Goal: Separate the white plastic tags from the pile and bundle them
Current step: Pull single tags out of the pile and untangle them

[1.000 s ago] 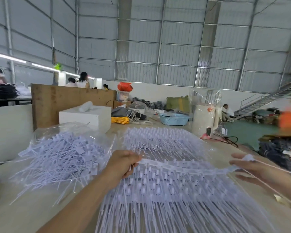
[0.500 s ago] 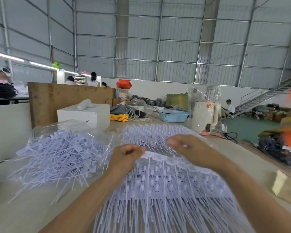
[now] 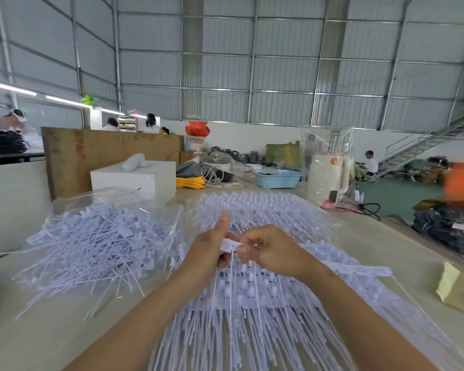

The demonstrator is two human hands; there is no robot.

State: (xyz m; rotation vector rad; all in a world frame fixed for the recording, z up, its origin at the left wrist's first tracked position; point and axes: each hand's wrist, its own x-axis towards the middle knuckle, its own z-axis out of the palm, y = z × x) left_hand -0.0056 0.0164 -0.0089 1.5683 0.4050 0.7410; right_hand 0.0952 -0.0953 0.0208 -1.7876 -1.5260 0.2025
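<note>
A wide sheet of joined white plastic tags (image 3: 252, 311) lies on the table in front of me, tails pointing toward me. My left hand (image 3: 206, 255) and my right hand (image 3: 271, 253) meet above its middle. Both pinch the heads of a small bunch of white tags (image 3: 229, 245), whose thin tails hang down between the hands. A loose pile of separated white tags (image 3: 99, 242) sits on a clear plastic bag at the left.
A white box (image 3: 134, 178), yellow cord (image 3: 190, 182), blue basket (image 3: 277, 178) and a wrapped white appliance (image 3: 326, 178) stand at the table's far side. A tan packet (image 3: 456, 290) lies at the right edge. People work in the background.
My right hand came in from the far right to meet the left hand at the centre. Both hands now pinch a bunch of tags together.
</note>
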